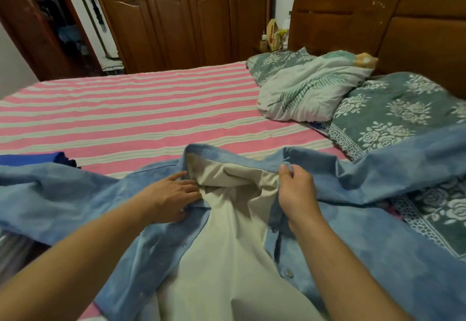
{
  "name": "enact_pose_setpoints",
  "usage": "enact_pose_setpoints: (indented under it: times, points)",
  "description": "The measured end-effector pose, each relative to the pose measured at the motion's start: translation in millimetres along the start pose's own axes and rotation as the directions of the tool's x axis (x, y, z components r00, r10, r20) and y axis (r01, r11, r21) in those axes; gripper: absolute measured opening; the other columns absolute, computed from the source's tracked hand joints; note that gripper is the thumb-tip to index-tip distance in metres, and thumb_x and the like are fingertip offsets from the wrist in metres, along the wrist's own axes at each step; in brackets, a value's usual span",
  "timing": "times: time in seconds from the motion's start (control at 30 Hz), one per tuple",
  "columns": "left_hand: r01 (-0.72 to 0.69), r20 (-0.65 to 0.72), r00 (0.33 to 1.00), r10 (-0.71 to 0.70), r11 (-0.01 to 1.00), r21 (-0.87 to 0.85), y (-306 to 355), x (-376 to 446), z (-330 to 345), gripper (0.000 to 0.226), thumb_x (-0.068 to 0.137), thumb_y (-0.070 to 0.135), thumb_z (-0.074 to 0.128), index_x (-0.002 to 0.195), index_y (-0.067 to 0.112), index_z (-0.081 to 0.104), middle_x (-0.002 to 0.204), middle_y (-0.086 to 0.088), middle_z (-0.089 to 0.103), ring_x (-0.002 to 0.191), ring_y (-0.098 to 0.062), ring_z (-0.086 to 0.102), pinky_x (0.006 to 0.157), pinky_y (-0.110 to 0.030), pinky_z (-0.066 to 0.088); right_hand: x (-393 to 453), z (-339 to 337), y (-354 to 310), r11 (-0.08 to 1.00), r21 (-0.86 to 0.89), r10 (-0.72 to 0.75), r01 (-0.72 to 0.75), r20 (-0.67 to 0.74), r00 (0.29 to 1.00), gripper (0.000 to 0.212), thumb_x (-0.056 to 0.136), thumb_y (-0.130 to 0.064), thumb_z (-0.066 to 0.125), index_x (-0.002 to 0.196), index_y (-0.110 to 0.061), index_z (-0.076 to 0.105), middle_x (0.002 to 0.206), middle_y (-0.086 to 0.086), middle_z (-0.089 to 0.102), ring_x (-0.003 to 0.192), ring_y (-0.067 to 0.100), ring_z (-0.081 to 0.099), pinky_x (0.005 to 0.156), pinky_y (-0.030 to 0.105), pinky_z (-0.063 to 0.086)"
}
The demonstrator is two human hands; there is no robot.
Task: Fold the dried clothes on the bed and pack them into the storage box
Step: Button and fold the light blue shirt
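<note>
The jacket (327,232) lies open on the bed (126,118); the pillow (307,88) sits behind it, right, before the headboard (378,18).

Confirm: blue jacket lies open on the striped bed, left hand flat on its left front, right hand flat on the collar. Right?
Not quite. In the head view the right hand is not flat: it pinches the collar edge of the blue jacket between thumb and fingers. The left hand does rest flat on the left front, and the jacket lies open on the striped bed.
</note>
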State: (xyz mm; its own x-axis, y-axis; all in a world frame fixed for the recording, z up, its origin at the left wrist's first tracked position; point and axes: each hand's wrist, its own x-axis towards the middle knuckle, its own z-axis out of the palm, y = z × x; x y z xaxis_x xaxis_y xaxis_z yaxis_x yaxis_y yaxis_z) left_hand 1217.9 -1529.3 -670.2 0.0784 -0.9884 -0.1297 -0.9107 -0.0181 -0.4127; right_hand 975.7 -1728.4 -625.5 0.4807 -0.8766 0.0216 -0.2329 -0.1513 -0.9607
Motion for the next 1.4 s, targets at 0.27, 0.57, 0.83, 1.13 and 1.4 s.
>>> enact_pose_setpoints:
  times: [0.27,0.57,0.83,1.13,1.4]
  points:
    - [0.133,-0.183,0.975,-0.128,0.991,0.016,-6.4,6.5,-15.3,0.02,0.081,0.039,0.062,0.098,0.033,0.07,0.094,0.009,0.074,0.093,-0.02,0.068,0.097,-0.028,0.045,-6.4,1.2,2.0,0.999,-0.005,-0.032,0.032,-0.008,0.999,0.034,0.105,-0.027,0.045,0.074,-0.011,0.045,0.068,0.0,0.045,0.062,0.014,0.038,0.057,0.035,0.033]
    - [0.344,0.199,0.938,-0.284,0.695,-0.631,-4.5,-49.1,-228.4,0.017,0.096,0.036,0.067,0.103,0.034,0.052,0.073,0.024,0.067,0.063,-0.005,0.065,0.049,-0.014,0.047,-17.4,-8.0,-22.2,0.958,-0.021,-0.285,0.284,-0.1,0.953,0.031,0.098,-0.028,0.063,0.069,-0.019,0.056,0.061,-0.006,0.054,0.058,0.004,0.048,0.054,0.021,0.036]
    - [0.39,0.205,0.906,-0.369,0.543,-0.744,124.5,-79.9,-142.4,0.034,0.083,0.028,0.073,0.088,0.026,0.04,0.079,0.004,0.057,0.077,-0.021,0.054,0.069,-0.039,0.045,-59.0,22.7,-11.1,0.833,-0.296,-0.271,0.467,0.517,0.812,0.018,0.091,-0.025,0.068,0.074,-0.024,0.066,0.077,-0.005,0.068,0.079,0.015,0.064,0.072,0.034,0.05]
    - [0.25,0.075,0.776,-0.626,0.197,-0.948,121.0,-108.9,-101.2,0.017,0.099,0.027,0.064,0.087,0.02,0.074,0.066,0.011,0.066,0.062,-0.003,0.058,0.06,-0.024,0.046,-81.8,13.3,6.1,0.91,-0.167,-0.32,0.378,0.295,0.9,0.009,0.091,-0.024,0.069,0.083,-0.02,0.07,0.076,-0.01,0.071,0.077,0.011,0.065,0.069,0.032,0.048]
    - [0.341,0.51,0.574,-0.64,-0.379,-0.86,121.1,-85.5,-94.4,0.036,0.092,0.042,0.072,0.084,0.008,0.078,0.074,-0.011,0.072,0.069,-0.012,0.061,0.067,-0.029,0.049,-109.5,23.2,-3.2,0.947,0.111,-0.315,0.301,0.154,0.936,0.005,0.087,-0.017,0.076,0.083,-0.02,0.074,0.074,-0.014,0.073,0.069,-0.003,0.063,0.068,0.014,0.048]
